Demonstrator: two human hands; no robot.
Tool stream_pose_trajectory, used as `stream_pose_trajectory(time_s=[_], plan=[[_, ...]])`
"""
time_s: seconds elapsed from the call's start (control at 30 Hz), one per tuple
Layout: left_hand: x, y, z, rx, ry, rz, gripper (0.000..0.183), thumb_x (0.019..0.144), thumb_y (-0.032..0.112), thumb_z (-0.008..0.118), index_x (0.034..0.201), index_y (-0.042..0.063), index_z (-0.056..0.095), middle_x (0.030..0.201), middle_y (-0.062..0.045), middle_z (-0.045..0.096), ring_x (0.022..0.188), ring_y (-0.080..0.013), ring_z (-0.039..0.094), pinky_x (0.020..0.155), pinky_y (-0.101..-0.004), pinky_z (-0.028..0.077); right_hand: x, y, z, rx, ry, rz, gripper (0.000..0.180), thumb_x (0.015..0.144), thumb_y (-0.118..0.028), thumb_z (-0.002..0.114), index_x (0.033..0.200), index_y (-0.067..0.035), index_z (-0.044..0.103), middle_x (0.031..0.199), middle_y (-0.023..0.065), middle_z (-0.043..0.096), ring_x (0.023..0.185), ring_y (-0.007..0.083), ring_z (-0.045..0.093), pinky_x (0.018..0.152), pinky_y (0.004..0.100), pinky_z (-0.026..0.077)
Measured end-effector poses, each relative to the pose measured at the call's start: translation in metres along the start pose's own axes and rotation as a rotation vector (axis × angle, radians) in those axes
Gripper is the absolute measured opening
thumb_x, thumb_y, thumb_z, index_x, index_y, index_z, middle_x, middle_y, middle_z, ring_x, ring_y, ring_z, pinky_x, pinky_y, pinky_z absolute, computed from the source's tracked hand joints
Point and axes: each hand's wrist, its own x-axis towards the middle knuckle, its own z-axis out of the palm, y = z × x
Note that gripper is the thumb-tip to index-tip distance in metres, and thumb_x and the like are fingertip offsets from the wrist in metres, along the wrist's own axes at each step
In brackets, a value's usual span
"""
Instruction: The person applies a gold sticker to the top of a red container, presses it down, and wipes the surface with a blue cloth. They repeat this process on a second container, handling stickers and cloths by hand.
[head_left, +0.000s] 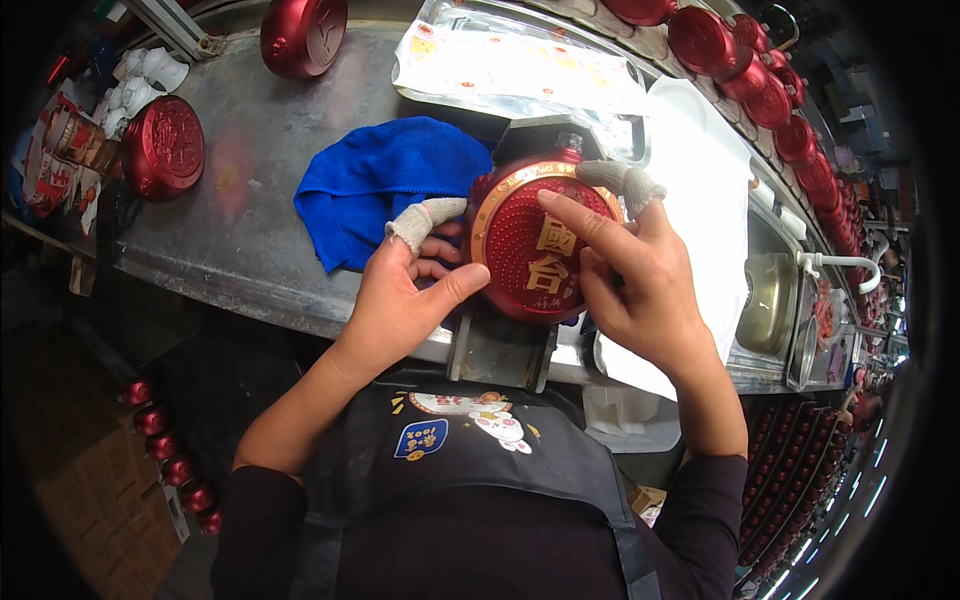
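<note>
A round, flat-sided red bottle (517, 247) lies face up on a dark metal stand (501, 349). Raised gold characters mark its dotted face, and a gold printed band (495, 201) curves around part of the rim. Its clear threaded neck (570, 142) points away from me. My left hand (409, 289) grips the left side, thumb on the lower rim, with a knitted finger cot on one finger. On the right side, my right hand (637, 255) holds the bottle. One cot-covered finger touches the band at the upper right, while a bare finger extends over the face.
A blue cloth (390, 180) lies left of the stand. Behind is a metal tray (517, 105) with a printed sheet (510, 56); white sheeting (690, 225) lies right. Red bottles (163, 148) stand on the metal bench (247, 157). A sink (769, 304) is far right.
</note>
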Motion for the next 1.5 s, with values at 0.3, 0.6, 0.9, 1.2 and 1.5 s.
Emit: stream_pose_trajectory(time_s=[0.3, 0.6, 0.9, 1.2, 1.5], plan=[[0.0, -0.001, 0.001, 0.003, -0.005, -0.008, 0.061, 0.092, 0.005, 0.075, 0.146, 0.0, 0.046, 0.123, -0.009, 0.058, 0.099, -0.0128, 0.062, 0.088, -0.026, 0.054, 0.001, 0.001, 0.0, 0.002, 0.018, -0.012, 0.07, 0.072, 0.006, 0.063, 0.136, -0.022, 0.067, 0.122, 0.0222, 0.061, 0.088, 0.0344, 0.064, 0.075, 0.0413, 0.057], [0.001, -0.005, 0.005, 0.065, 0.048, 0.066, 0.062, 0.088, 0.008, 0.08, 0.142, 0.0, 0.051, 0.123, -0.011, 0.06, 0.096, -0.0128, 0.061, 0.083, -0.0258, 0.054, -0.013, 0.012, -0.003, 0.039, 0.164, 0.053, 0.06, 0.075, 0.006, 0.062, 0.13, -0.016, 0.07, 0.12, 0.017, 0.066, 0.078, 0.0275, 0.058, 0.068, 0.0352, 0.052], [0.0, -0.005, 0.006, 0.02, 0.009, 0.103, 0.063, 0.089, 0.006, 0.078, 0.144, -0.003, 0.048, 0.123, -0.01, 0.059, 0.097, -0.0117, 0.061, 0.082, -0.0247, 0.053, -0.076, 0.043, 0.017, 0.813, 0.173, 0.664, 0.043, 0.084, 0.004, 0.057, 0.126, 0.001, 0.064, 0.101, -0.0011, 0.066, 0.06, -0.0027, 0.043, 0.057, 0.0175, 0.035], [-0.007, 0.007, 0.011, 0.201, 0.213, 0.232, 0.06, 0.094, 0.008, 0.072, 0.148, -0.001, 0.047, 0.134, -0.013, 0.055, 0.115, -0.0171, 0.057, 0.098, -0.0313, 0.048, -0.097, 0.03, 0.053, 1.066, 0.112, 0.736, 0.025, 0.092, -0.003, 0.068, 0.117, 0.0, 0.063, 0.094, -0.0054, 0.06, 0.061, -0.0041, 0.041, 0.055, 0.0164, 0.034], [0.036, 0.053, 0.037, 0.717, 0.017, 0.556, 0.041, 0.099, 0.023, 0.066, 0.133, -0.001, 0.065, 0.14, -0.019, 0.053, 0.131, -0.0307, 0.05, 0.112, -0.0412, 0.037, -0.105, 0.025, 0.051, 0.795, 0.201, 0.567, 0.007, 0.089, -0.009, 0.073, 0.089, -0.003, 0.069, 0.082, -0.0017, 0.055, 0.067, 0.0045, 0.045, 0.059, 0.0233, 0.036]])
